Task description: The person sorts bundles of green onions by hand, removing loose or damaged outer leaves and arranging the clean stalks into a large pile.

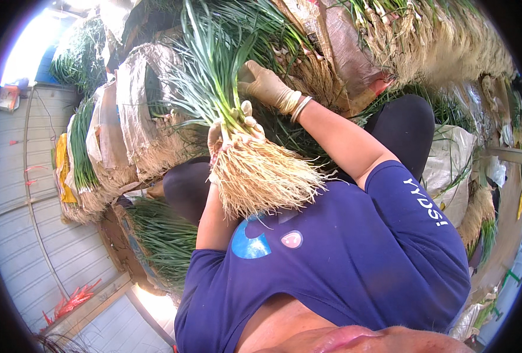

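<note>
You sit over a pale plank floor [14, 194]; sack-wrapped bundles of green onions [84, 159] lie on it at left, red ties [70, 301] nearer you.

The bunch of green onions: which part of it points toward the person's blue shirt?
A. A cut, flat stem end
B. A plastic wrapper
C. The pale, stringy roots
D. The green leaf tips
C: the pale roots of the bunch of green onions hang toward the blue shirt, while the left hand grips just above them and the right hand rests on the leaves.
</note>
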Tool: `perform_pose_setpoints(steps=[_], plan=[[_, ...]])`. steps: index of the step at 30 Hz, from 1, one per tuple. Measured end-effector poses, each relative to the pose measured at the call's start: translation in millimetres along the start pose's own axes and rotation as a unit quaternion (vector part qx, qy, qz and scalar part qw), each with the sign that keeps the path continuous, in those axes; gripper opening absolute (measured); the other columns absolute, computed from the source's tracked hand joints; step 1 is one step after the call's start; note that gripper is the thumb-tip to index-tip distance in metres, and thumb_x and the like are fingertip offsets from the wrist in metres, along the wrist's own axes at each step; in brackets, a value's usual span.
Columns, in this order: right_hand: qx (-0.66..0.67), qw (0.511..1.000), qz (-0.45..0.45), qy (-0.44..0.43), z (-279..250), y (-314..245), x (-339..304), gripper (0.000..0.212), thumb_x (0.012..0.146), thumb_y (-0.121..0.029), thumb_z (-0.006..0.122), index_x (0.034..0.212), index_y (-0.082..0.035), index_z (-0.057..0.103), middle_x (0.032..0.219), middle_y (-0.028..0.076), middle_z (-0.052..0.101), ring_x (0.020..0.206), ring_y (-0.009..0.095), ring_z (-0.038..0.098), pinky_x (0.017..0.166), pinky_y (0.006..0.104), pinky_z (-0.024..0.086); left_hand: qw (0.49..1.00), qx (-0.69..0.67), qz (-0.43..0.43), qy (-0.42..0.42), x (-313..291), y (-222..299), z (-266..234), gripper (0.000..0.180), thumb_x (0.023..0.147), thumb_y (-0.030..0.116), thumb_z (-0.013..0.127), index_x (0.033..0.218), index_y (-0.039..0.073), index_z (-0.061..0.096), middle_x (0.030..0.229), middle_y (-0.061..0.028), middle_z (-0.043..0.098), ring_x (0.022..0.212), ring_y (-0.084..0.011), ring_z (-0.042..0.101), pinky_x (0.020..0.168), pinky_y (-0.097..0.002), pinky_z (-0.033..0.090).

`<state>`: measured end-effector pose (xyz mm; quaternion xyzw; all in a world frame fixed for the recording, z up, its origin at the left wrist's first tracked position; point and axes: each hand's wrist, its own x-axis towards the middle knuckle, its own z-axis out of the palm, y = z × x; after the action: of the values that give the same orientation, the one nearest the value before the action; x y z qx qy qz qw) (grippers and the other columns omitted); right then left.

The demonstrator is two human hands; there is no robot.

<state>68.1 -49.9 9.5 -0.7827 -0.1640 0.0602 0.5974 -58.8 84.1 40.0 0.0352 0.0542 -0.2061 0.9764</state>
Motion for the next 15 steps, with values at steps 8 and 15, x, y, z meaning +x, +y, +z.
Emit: perform_pose_setpoints(steps=[8,15], plan=[[-0.328,0.941,-0.079,0.036,-16,-26,-6,0.028,0.087,-0.031,0.048,0.102,-0.012,0.062,0.082,0.016,0.065,0.076,0.033,0.063,0.070,0.0437,0.050,1.000,0.019,-0.006,-0.004,1,-3,5,0.038,0.085,0.027,0.055,0.113,0.001,0.056,0.113,-0.0105,0.057,0.091,-0.0216,0.057,0.083,-0.0385,0.047],[-0.336,0.940,0.062,0.022,-44,-40,18,0.036,0.096,-0.031,0.036,0.081,-0.011,0.062,0.067,0.006,0.060,0.059,0.015,0.057,0.060,0.0337,0.050,1.000,0.007,-0.028,0.001,0,2,-3,0.038,0.085,0.025,0.056,0.113,0.001,0.055,0.111,-0.0105,0.059,0.093,-0.0229,0.058,0.082,-0.0377,0.049]])
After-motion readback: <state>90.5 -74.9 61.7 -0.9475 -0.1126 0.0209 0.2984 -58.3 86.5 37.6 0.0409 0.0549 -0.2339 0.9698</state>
